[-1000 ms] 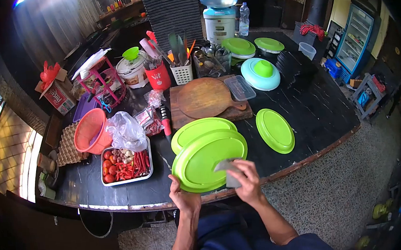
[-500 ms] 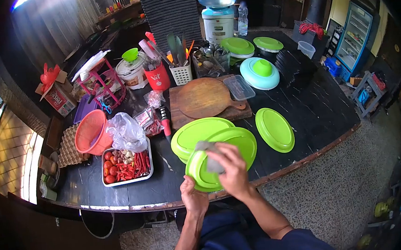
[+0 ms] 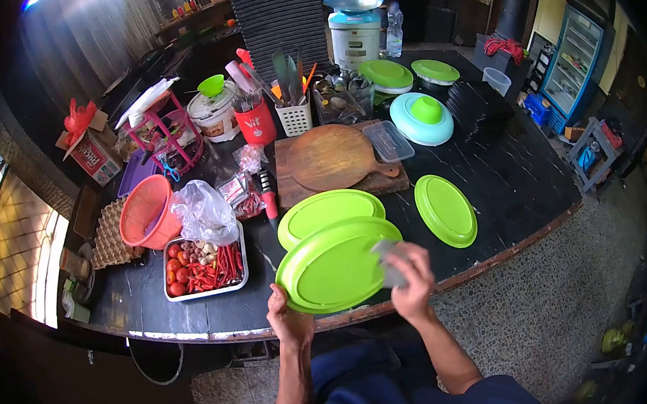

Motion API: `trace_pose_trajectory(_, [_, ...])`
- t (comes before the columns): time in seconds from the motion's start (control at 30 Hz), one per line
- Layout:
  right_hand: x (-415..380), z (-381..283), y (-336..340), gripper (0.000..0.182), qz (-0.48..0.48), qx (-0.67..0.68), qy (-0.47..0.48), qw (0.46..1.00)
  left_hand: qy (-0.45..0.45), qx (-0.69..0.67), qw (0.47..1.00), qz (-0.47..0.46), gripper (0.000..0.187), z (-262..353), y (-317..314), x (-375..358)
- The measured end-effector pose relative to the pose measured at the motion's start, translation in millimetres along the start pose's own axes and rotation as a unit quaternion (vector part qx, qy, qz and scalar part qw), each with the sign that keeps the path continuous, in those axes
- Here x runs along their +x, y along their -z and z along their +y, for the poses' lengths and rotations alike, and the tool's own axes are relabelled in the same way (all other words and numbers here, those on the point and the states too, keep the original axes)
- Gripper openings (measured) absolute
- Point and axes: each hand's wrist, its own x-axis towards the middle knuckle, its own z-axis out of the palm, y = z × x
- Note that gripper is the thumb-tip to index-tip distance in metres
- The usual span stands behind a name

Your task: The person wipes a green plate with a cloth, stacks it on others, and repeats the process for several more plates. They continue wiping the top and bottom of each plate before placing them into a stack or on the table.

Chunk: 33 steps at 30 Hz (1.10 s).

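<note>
My left hand [image 3: 290,318] grips the lower left rim of a green oval plate [image 3: 334,272], which is tilted up above the front edge of the table. At the plate's right rim, my right hand [image 3: 412,274] is closed on a grey cloth [image 3: 388,263], slightly blurred by motion. Behind the held plate lies another green oval plate [image 3: 328,211], partly covered by it. To the right, a third green oval plate [image 3: 446,211] rests on the dark tabletop.
A round wooden board [image 3: 331,156] lies on a larger board beyond the plates. On the left stands a tray of tomatoes and chillies [image 3: 206,269], beside an orange basket [image 3: 148,213]. A red-handled knife [image 3: 268,198] lies near the boards. A light blue lidded bowl [image 3: 421,124] sits farther back.
The held plate has shifted left and turned flatter to view. My right hand with the cloth has moved from the plate's middle to its right rim.
</note>
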Motion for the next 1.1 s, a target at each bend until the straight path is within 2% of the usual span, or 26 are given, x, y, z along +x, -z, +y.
trace_pose_trajectory(0.03, [10, 3, 1, 0.049, 0.049, -0.010, -0.043, 0.998, 0.000, -0.002, 1.000, 0.000, 0.049, -3, 3, -1])
trace_pose_trajectory(0.1, [25, 9, 5, 0.050, 0.057, 0.006, -0.078, 0.995, 0.032, -0.002, 0.999, -0.001, 0.046, -9, 7, -2])
trace_pose_trajectory(0.17, [35, 0, 7, 0.046, 0.046, 0.005, -0.060, 0.997, 0.016, -0.001, 1.000, 0.005, 0.042, -16, -4, -6])
trace_pose_trajectory(0.23, [38, -10, 4, 0.047, -0.046, 0.022, 0.013, 0.999, 0.021, 0.069, 0.997, -0.025, 0.042, -20, -6, -9])
trace_pose_trajectory(0.3, [38, -22, -6, 0.048, -0.095, 0.028, 0.033, 0.995, 0.011, 0.111, 0.992, -0.062, 0.043, -28, -3, -9])
trace_pose_trajectory(0.37, [37, -33, -14, 0.048, -0.116, 0.048, 0.056, 0.991, 0.036, 0.133, 0.987, -0.081, 0.044, -30, -9, -17])
trace_pose_trajectory(0.4, [37, -40, -17, 0.047, -0.125, 0.065, 0.060, 0.988, 0.053, 0.132, 0.988, -0.059, 0.046, -32, -9, -17])
trace_pose_trajectory(0.53, [31, -63, -21, 0.046, -0.138, 0.103, 0.101, 0.980, 0.018, 0.115, 0.993, -0.036, 0.047, -35, -17, -18])
trace_pose_trajectory(0.6, [26, -71, -24, 0.043, -0.148, 0.113, 0.136, 0.973, -0.021, 0.099, 0.994, -0.032, 0.040, -41, -18, -17])
trace_pose_trajectory(0.7, [15, -78, -22, 0.031, -0.158, 0.075, 0.172, 0.969, -0.029, 0.060, 0.998, -0.006, 0.032, -43, -14, -16])
trace_pose_trajectory(0.73, [11, -76, -21, 0.031, -0.157, 0.073, 0.171, 0.970, -0.038, 0.058, 0.997, -0.025, 0.027, -46, 1, -15])
trace_pose_trajectory(0.77, [4, -73, -20, 0.026, -0.149, 0.088, 0.187, 0.967, -0.031, 0.051, 0.997, 0.056, 0.035, -50, 12, -16])
trace_pose_trajectory(0.87, [-18, -60, -16, 0.018, -0.138, 0.092, 0.233, 0.958, -0.035, 0.045, 0.993, 0.101, 0.066, -31, -17, -5])
trace_pose_trajectory(0.9, [-24, -51, -14, 0.015, -0.135, 0.081, 0.265, 0.951, -0.019, 0.027, 0.998, 0.053, 0.062, -15, -31, -7])
trace_pose_trajectory(0.93, [-32, -36, -12, 0.020, -0.120, 0.060, 0.281, 0.951, -0.015, -0.015, 1.000, 0.013, 0.059, -10, -32, 0])
trace_pose_trajectory(0.97, [-44, -21, -10, 0.023, -0.118, 0.076, 0.249, 0.958, -0.012, -0.057, 0.998, -0.028, 0.057, -7, -31, 3])
trace_pose_trajectory(1.0, [-42, -17, -3, 0.025, -0.080, 0.069, 0.214, 0.971, -0.016, -0.098, 0.995, -0.022, 0.051, -6, -29, 4])
trace_pose_trajectory(1.1, [-22, -11, 8, 0.031, 0.022, 0.035, 0.121, 0.992, -0.008, -0.037, 0.997, -0.069, 0.049, -3, -31, 2])
